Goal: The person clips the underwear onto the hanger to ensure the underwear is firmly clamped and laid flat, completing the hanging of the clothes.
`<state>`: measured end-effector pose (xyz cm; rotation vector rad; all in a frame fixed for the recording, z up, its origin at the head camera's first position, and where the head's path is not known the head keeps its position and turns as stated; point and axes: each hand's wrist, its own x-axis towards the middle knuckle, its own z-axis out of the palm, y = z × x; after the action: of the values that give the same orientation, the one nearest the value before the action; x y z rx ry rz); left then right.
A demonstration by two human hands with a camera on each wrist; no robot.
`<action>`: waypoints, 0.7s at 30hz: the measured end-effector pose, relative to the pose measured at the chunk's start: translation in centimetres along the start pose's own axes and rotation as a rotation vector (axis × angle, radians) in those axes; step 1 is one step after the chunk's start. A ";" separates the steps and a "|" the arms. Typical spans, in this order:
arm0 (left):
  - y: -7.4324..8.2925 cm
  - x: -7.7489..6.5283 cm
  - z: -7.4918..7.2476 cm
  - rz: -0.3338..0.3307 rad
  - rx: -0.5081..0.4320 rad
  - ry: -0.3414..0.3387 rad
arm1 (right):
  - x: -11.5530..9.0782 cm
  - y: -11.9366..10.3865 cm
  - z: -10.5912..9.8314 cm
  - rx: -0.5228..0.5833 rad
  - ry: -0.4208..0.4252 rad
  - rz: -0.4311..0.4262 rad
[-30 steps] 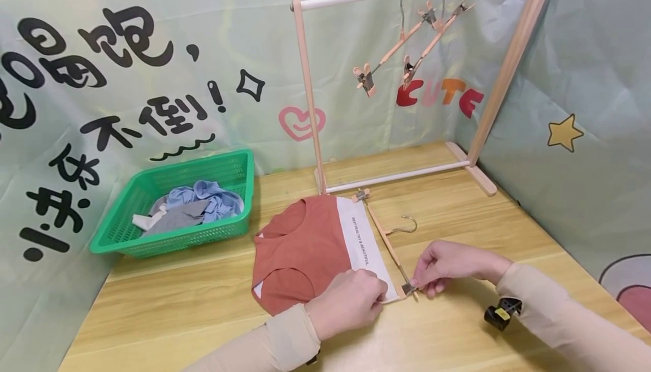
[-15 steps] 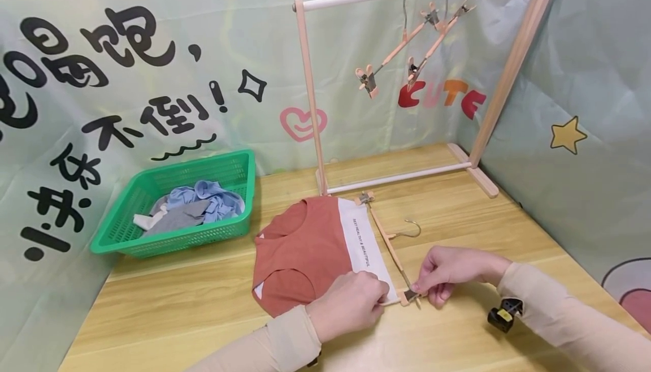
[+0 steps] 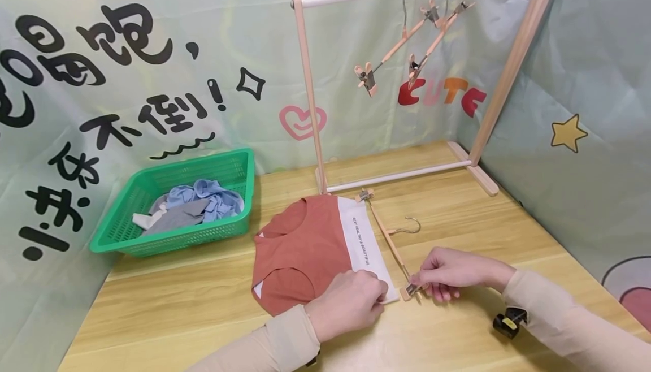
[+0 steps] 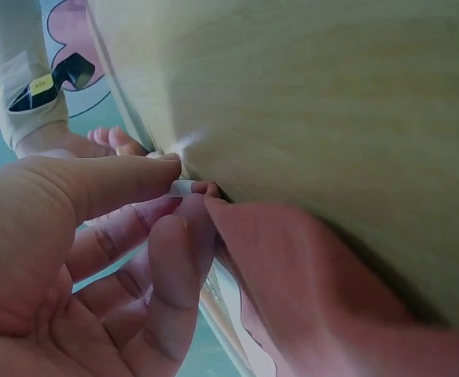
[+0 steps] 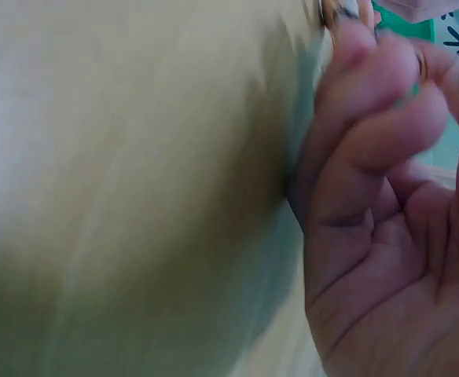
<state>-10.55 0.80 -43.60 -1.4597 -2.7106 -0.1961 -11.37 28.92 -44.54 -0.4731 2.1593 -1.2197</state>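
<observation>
A pair of rust-red briefs [image 3: 305, 247] lies flat on the table, its white waistband [image 3: 362, 236] facing right. My left hand [image 3: 351, 299] pinches the near end of that waistband, as the left wrist view shows between thumb [image 4: 135, 179] and fingers. Alongside the waistband lies a wooden clip hanger [image 3: 387, 237], its metal hook pointing right. My right hand [image 3: 450, 275] pinches the hanger's near clip [image 3: 411, 291], just right of the waistband's near corner. The far clip [image 3: 365, 195] sits at the waistband's far corner. In the right wrist view my curled fingers [image 5: 371, 149] mostly hide the clip.
A green basket [image 3: 173, 242] with blue, grey and white clothes [image 3: 198, 205] stands at the left. Behind the briefs rises a wooden rack [image 3: 307, 78], two clip hangers [image 3: 396, 47] on its top rail. Printed cloth [image 3: 213, 21] walls the table's back and right.
My right hand has shifted slightly right with the hanger's near clip, and a small gap now shows between clip and waistband. My left hand has stayed at the waistband.
</observation>
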 end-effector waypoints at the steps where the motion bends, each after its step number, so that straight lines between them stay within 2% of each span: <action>1: 0.0 0.0 0.0 -0.004 0.008 0.001 | -0.1 0.0 0.0 -0.011 0.022 -0.008; 6: 0.0 0.0 0.0 -0.023 0.024 0.004 | -0.2 0.2 0.5 -0.057 0.152 -0.037; 9: 0.0 0.0 0.0 -0.032 0.018 0.007 | -0.2 0.2 0.9 -0.065 0.203 -0.034; 15: -0.1 0.0 0.1 -0.041 -0.004 0.020 | 0.0 0.2 1.5 -0.024 0.242 -0.017; 21: -0.5 -0.2 0.2 -0.027 -0.058 0.069 | 0.1 0.6 1.7 0.054 0.247 -0.004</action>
<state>-10.82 0.43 -43.90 -1.4030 -2.6926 -0.3227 -10.33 28.08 -45.80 -0.3171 2.3230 -1.3973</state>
